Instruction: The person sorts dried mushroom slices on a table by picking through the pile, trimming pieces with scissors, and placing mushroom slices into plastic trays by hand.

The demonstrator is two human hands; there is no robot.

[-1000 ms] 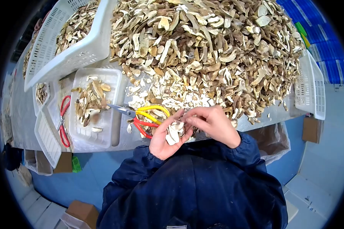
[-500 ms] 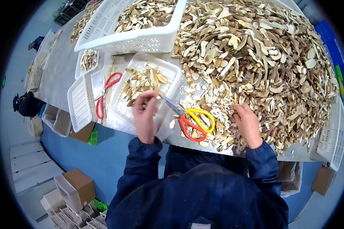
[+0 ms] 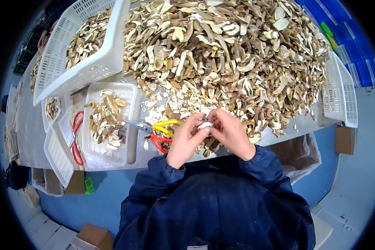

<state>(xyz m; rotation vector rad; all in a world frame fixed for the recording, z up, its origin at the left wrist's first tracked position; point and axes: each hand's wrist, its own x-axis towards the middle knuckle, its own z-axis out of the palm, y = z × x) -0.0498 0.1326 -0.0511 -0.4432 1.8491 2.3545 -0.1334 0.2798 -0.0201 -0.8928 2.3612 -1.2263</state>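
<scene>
My left hand (image 3: 187, 139) and my right hand (image 3: 231, 133) meet above the table's front edge, both closed on a small whitish mushroom slice (image 3: 205, 125) between their fingertips. Beyond them rises a large heap of dried mushroom slices (image 3: 237, 62). Just left of my left hand lie scissors with one yellow and one red handle (image 3: 159, 135), their blades pointing left and partly over the rim of a clear plastic tray (image 3: 131, 89). Several mushroom pieces (image 3: 106, 118) lie in that tray.
A white perforated basket (image 3: 77, 79) with more slices stands at the back left. Red-handled scissors (image 3: 75, 137) and a white lid-like tray (image 3: 58, 156) lie left of the clear tray. Another white basket (image 3: 339, 89) stands at the right edge. Blue crates (image 3: 346, 37) are stacked behind.
Half a second ago my left hand was over the clear tray and my right hand at the heap's edge. Both have since come together around a slice, and the camera view has shifted.
</scene>
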